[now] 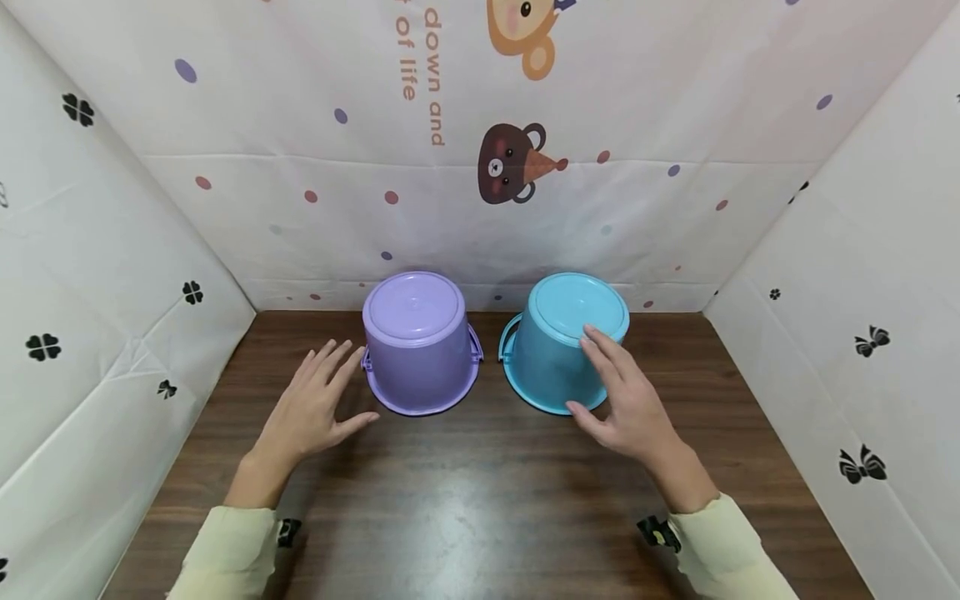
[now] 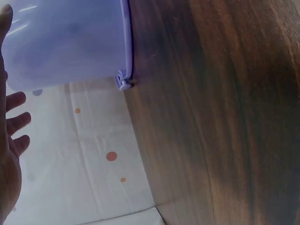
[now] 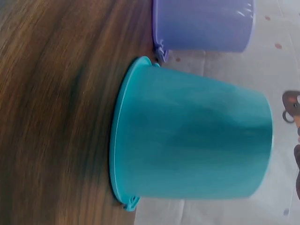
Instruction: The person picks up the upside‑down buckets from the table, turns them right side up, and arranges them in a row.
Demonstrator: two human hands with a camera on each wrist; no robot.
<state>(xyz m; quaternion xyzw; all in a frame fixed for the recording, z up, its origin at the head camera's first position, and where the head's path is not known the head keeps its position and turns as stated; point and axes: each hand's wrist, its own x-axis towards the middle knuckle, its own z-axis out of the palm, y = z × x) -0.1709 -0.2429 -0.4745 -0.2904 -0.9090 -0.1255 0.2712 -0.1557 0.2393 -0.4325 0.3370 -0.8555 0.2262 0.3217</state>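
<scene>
Over the wood-grain tabletop (image 1: 450, 517), both hands are hovering well apart, their fingers extending and gripping nothing. The left hand (image 1: 307, 417) is flanking the left side of the purple bucket (image 1: 420, 367); the right hand (image 1: 630, 408) is overlapping the near right side of the turquoise bucket (image 1: 551, 367), contact remaining unclear. Both upturned buckets are standing ahead, axes vertical, before the printed backdrop (image 1: 450, 225).

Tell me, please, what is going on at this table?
A person's left hand is beside a purple bucket, and the right hand is close to a blue bucket. Neither hand grips a bucket. Both buckets stand upside down on the wooden table, side by side with a gap between them.
</scene>
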